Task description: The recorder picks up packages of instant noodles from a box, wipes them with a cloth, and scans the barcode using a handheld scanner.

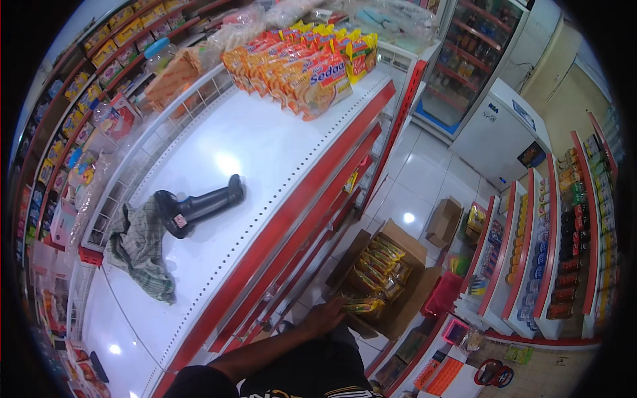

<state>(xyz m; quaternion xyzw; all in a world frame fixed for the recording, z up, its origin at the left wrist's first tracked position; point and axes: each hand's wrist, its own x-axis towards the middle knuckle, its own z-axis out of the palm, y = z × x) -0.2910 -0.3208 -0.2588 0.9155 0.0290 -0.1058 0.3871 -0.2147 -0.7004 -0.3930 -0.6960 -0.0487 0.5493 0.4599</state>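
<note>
My left hand (324,318) reaches over an open cardboard box (413,308) on the floor. Its fingers close on the near end of a yellow-green instant noodle packet (366,304) at the box's side. Several more yellow noodle packets (380,263) lie in rows inside the box. My right hand is out of view. On the white shelf top (249,149) to the left stand rows of orange-red noodle packets (308,74), with yellow-red ones (362,54) beside them.
A black handheld scanner-like device (199,206) and a checked cloth (142,248) lie on the shelf top. A wire rail (149,117) borders it. Stocked drink shelves (537,253) stand at right. A smaller carton (444,221) and a pink basket (443,293) sit beyond the box.
</note>
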